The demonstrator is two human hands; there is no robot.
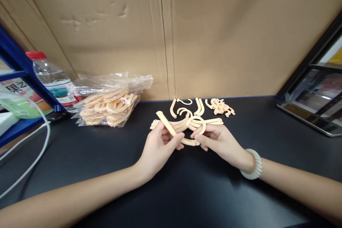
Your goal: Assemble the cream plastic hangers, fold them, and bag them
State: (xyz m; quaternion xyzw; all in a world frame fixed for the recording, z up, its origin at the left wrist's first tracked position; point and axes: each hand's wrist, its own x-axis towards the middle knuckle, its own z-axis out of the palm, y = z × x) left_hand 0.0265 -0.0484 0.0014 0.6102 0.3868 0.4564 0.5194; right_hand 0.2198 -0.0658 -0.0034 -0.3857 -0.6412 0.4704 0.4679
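Observation:
My left hand (156, 149) is closed on a beige plastic hanger arm (166, 123), a long curved bar with a hole at its upper end. Between the fingers and thumb of my right hand (223, 144) is a beige hanger hook (204, 125), its curve pointing up. The lower ends of the arm and hook meet by my right thumb; whether they are joined I cannot tell. Just behind my hands lie more hanger arms (215, 121) and hooks, partly hidden by my fingers.
Farther back lie loose hanger arms (199, 106) and a pile of small hooks (220, 107). A clear bag (109, 108) of beige parts and a red-capped water bottle (55, 78) stand left, near a white cable (44, 149). A metal-framed rack (307, 117) is at right; cardboard (227, 35) walls the back.

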